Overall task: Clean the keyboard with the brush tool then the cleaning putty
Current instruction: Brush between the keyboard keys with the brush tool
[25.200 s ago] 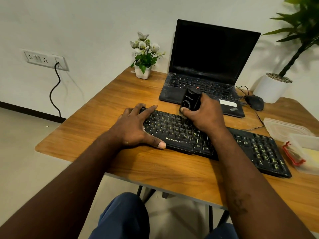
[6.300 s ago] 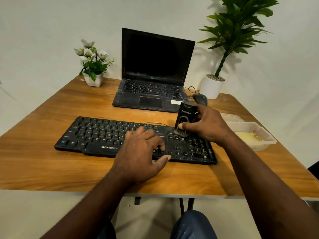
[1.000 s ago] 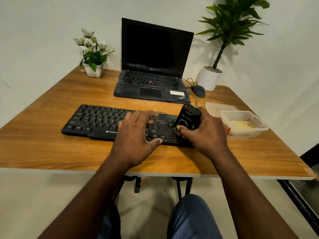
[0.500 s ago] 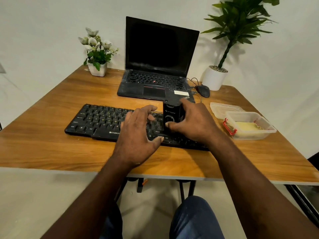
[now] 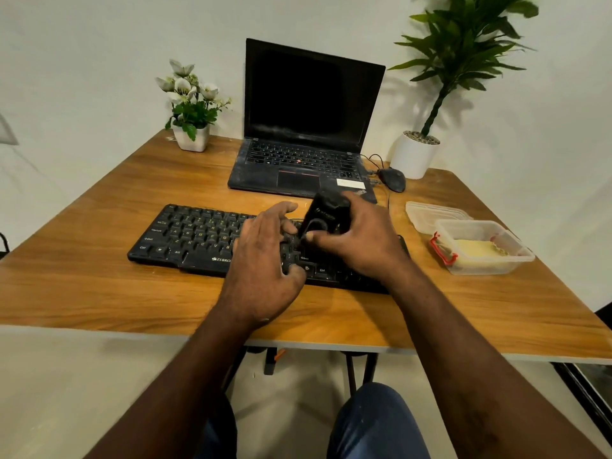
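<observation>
A black keyboard (image 5: 195, 235) lies across the wooden desk (image 5: 99, 286) in front of me. My right hand (image 5: 357, 241) grips the black brush tool (image 5: 326, 212) and holds its lower end down on the keys right of the keyboard's middle. My left hand (image 5: 261, 260) rests flat on the middle keys with fingers spread, steadying the board. The right end of the keyboard is hidden under my right hand. Yellowish cleaning putty (image 5: 478, 250) sits in an open clear plastic tub (image 5: 510, 260) to the right.
An open black laptop (image 5: 304, 140) stands behind the keyboard, with a black mouse (image 5: 392, 179) and its cable at its right. The tub's lid (image 5: 430, 212) lies behind the tub. A small flower pot (image 5: 192, 139) and a tall potted plant (image 5: 415, 154) stand at the back.
My right hand has tilted the brush tool and shifted it slightly right over the keys since half a second ago. My left hand stays on the keyboard.
</observation>
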Tool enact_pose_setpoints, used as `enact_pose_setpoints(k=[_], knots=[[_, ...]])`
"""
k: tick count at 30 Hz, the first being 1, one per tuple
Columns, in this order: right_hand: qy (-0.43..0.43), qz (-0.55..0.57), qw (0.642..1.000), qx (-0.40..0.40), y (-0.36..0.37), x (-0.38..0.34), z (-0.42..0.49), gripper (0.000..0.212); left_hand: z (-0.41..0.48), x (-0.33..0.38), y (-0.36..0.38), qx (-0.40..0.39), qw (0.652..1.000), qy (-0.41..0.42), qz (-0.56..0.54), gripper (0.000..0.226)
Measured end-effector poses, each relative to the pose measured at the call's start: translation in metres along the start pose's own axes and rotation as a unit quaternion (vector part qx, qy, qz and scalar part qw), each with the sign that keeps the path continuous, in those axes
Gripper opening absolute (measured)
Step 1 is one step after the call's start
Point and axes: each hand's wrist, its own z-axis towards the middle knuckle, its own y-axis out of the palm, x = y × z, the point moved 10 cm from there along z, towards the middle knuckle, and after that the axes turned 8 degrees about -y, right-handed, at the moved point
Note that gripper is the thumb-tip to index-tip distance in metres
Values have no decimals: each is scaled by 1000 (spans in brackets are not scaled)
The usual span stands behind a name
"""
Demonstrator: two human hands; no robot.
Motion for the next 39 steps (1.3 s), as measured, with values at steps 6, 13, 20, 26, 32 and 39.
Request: enact_pose_setpoints(k=[6,13,20,26,32,39], knots=[[30,-180,979,95,-27,11,8,65,-1,-2,0,-2,1000,-21,-18,91],[-13,-53,998,-17,-3,8,-10,66,-2,0,0,-6,999,-31,-15,91],[100,-2,985,142,-82,70,-28,61,-6,23,19,-6,980,66,190,71],[92,-41,988,113,-92,85,-36,59,11,36,58,-138,933,68,324,107],[72,-22,994,82,-67,68,-26,64,45,31,104,-328,849,28,414,151],[65,-183,976,96,-80,67,-11,63,53,21,116,-386,817,-6,428,158]])
